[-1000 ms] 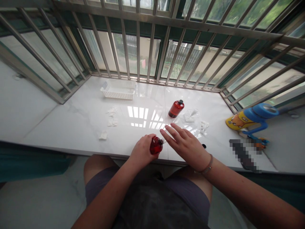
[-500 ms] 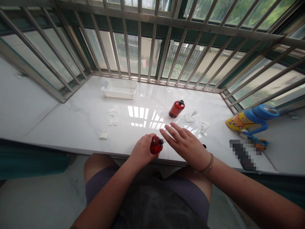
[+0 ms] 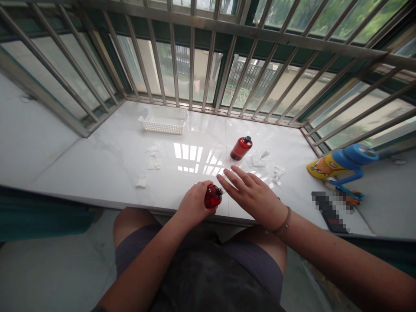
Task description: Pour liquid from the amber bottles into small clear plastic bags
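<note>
Barred windows point(image 3: 199, 73) edge the glossy ledge point(image 3: 110, 173) behind 2 red bottles point(image 3: 212, 197).

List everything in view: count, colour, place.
Translucent held bottle: 1, red, left grip
Translucent black-capped bottle: 1, red, beyond right grip
Perforated plastic basket: 1, white, back left
Crumpled scraps: about 5, whitish, both sides
Cylindrical handled flask: 1, yellow-blue, right
Small item: 1, orange-blue, beside flask
Pixelated slab: 1, dark, front right
Marbled counter: 1, white, middle
Metal bars: many, silver, across windows
Fabric: 1, teal, lower left
Shorts: 1 pair, purple, bottom
Left grip: 1, bare, around held bottle
Right grip: 1, bare, open, centre
</note>
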Motion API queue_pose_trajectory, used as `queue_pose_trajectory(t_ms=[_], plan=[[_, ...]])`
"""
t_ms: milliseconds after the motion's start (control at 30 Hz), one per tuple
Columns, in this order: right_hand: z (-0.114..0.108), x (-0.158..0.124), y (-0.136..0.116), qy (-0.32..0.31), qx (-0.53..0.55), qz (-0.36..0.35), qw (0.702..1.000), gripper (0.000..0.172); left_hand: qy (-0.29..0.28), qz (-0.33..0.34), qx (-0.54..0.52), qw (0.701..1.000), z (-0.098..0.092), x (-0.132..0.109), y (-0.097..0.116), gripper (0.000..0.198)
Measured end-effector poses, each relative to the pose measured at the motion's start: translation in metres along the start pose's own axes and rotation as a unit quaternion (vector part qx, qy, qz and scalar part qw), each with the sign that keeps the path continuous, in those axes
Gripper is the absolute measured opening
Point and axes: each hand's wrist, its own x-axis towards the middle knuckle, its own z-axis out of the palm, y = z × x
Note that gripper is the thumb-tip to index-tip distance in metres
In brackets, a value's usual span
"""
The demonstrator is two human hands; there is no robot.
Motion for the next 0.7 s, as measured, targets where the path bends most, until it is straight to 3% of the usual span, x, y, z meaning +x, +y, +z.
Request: queue_pose_trajectory(t_ms=[533, 700], plan=[[-0.0066, 0.0066, 0.0007, -0.012, -0.009, -0.012, 1.0, 0.056, 0.018, 0.008, -0.018, 1.0, 0.0013, -0.0012, -0.0046, 0.079], [-0.0056, 0.0059, 0.002, -0.007, 0.006, -0.017, 1.0, 0.046, 0.02, 0.0, -0.026, 0.999, 0.001, -0.0012, -0.005, 0.08]])
